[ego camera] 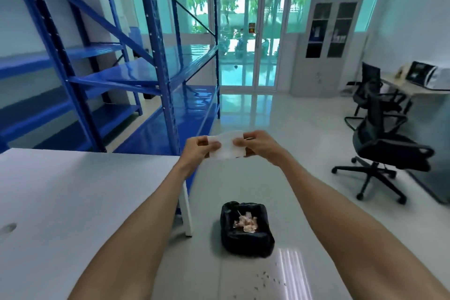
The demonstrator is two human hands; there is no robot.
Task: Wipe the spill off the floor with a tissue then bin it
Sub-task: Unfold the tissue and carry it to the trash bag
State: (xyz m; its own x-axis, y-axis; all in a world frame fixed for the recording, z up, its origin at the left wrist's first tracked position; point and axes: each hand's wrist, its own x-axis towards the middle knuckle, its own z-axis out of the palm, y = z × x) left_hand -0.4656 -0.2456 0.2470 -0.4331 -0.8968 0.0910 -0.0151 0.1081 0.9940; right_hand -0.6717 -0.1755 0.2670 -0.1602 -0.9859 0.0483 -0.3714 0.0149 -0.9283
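Observation:
A white tissue (pixel 227 145) is stretched between both hands, held out in front of me above the floor. My left hand (pixel 198 148) pinches its left edge and my right hand (pixel 257 145) pinches its right edge. Below them, on the floor, stands a small bin lined with a black bag (pixel 246 238), with crumpled pinkish tissues inside. A scatter of small dark drops, the spill (pixel 266 280), marks the pale tiles just to the right of and nearer than the bin.
A white table (pixel 73 202) fills the left side, its leg (pixel 186 212) close to the bin. Blue metal shelving (pixel 151 73) stands behind it. Two black office chairs (pixel 382 151) and a desk (pixel 414 85) are at the right, glass doors (pixel 253 41) far ahead.

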